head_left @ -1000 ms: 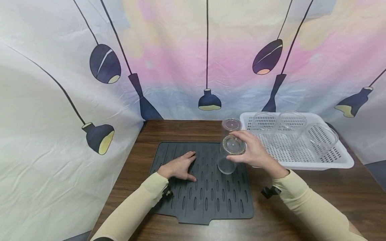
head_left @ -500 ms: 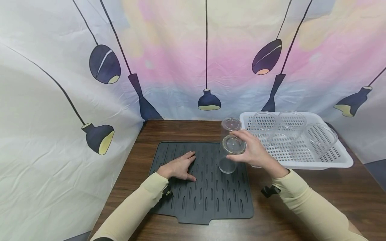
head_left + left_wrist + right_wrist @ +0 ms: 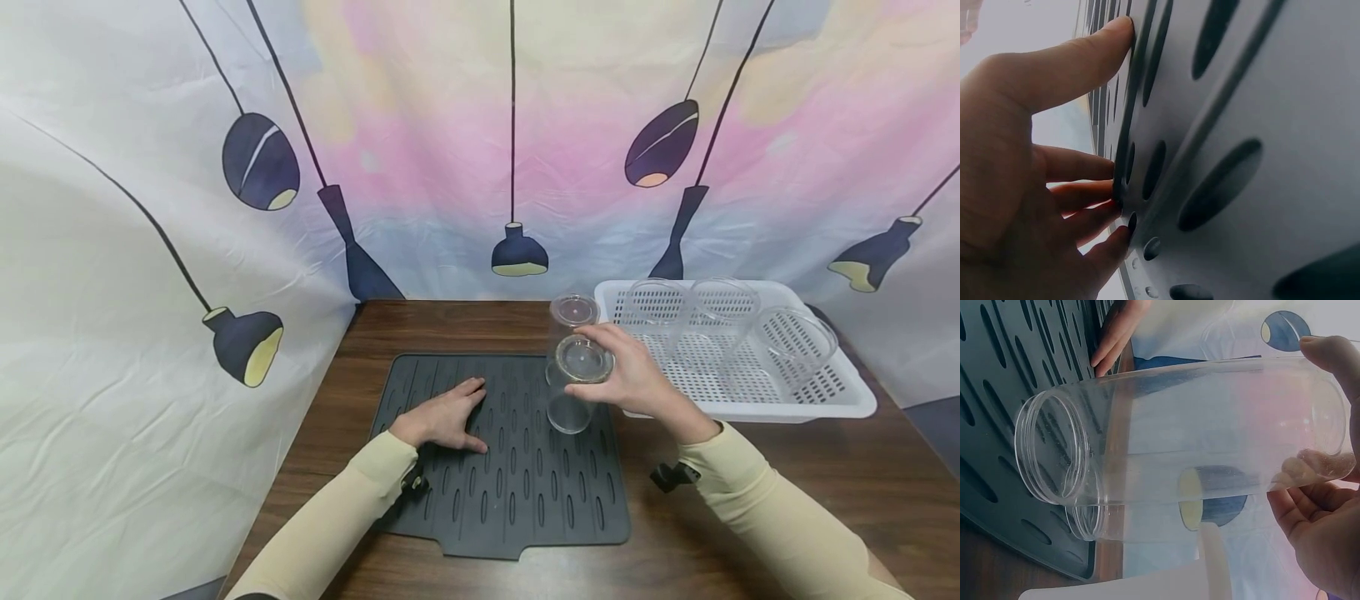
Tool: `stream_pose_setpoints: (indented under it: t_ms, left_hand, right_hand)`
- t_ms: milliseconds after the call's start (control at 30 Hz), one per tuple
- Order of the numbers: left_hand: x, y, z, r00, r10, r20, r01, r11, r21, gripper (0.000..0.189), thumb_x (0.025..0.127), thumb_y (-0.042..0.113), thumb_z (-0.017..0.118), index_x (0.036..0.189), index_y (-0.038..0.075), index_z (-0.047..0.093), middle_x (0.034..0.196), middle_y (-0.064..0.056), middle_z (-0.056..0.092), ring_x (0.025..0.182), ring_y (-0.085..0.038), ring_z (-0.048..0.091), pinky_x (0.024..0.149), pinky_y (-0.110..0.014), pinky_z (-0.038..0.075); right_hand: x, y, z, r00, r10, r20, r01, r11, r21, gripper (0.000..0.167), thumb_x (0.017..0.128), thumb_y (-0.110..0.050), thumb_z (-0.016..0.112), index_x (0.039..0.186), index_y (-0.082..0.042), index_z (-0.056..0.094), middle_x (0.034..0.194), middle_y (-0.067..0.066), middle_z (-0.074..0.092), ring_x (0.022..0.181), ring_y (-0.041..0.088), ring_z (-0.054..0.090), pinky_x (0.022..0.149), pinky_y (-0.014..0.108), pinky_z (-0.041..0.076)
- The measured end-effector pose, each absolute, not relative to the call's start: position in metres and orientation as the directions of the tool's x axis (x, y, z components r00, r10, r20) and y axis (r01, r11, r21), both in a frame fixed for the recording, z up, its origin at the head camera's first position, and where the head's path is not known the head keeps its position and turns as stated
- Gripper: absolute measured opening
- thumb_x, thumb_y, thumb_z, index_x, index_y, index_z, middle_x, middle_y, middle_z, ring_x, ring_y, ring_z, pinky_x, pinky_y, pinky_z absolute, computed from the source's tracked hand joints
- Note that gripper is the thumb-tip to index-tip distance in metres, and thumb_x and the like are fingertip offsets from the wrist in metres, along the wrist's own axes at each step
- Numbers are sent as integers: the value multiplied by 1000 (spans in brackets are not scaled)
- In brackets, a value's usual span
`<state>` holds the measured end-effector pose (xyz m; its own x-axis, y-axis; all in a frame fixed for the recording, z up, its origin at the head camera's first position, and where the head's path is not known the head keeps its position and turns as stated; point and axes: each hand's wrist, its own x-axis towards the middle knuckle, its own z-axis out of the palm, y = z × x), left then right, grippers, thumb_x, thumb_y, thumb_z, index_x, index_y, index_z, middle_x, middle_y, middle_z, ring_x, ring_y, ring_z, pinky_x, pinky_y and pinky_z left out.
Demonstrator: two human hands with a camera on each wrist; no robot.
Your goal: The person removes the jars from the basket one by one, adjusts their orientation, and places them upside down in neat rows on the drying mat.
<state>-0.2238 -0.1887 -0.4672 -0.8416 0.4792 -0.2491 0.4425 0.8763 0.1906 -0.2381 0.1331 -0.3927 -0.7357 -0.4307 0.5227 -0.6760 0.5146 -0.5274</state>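
Note:
My right hand [image 3: 633,375] grips a clear jar [image 3: 567,412] around its base end, thumb on one side and fingers on the other. The jar is upside down, its threaded mouth right over the dark grey ridged mat [image 3: 517,500]. Just behind it stands a second clear jar [image 3: 574,310], also bottom up, at the mat's far right corner; the held jar overlaps it in the right wrist view. My left hand [image 3: 446,417] rests on the left part of the mat with fingers spread, its fingertips [image 3: 1124,28] touching the slotted surface in the left wrist view.
To the right of the mat, a white perforated basket [image 3: 750,408] holds three clear jars [image 3: 795,350], mouths up. All stand on a dark wooden table [image 3: 675,533]. A fabric backdrop [image 3: 450,150] with printed lamps hangs right behind the table's far edge.
The held jar's lower end has shifted very slightly to the right. Both hands keep nearly the same place and grip.

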Motion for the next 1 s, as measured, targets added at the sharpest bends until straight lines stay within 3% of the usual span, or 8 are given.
stream_pose_setpoints:
  t_ms: [400, 800, 1000]
  left_hand:
    - [-223, -189, -467, -841, 487, -235, 449, 871, 199, 99, 79, 55, 75, 151, 3, 34, 163, -11, 19, 150, -26, 18, 117, -44, 29]
    - [-222, -189, -467, -840, 487, -237, 447, 871, 204, 99, 78, 56, 76, 151, 3, 34, 163, -11, 19, 150, -26, 18, 116, -44, 30]
    - [-222, -188, -467, -841, 483, -244, 444, 874, 199, 100, 78, 56, 75, 152, 4, 33, 163, -10, 18, 150, -26, 18, 116, -44, 30]
  right_hand:
    - [-238, 132, -393, -757, -442, 481, -652, 545, -526, 88, 60, -40, 91, 136, -11, 54, 118, 10, 62, 103, 26, 58, 87, 52, 48]
    - [-238, 134, -393, -730, -452, 512, -683, 511, -523, 91, 58, -39, 93, 135, -9, 54, 120, 10, 61, 101, 24, 58, 85, 47, 50]
    - [-240, 135, -389, -699, -445, 560, -715, 468, -520, 83, 59, -31, 92, 130, -5, 57, 115, 9, 62, 97, 20, 58, 83, 39, 51]
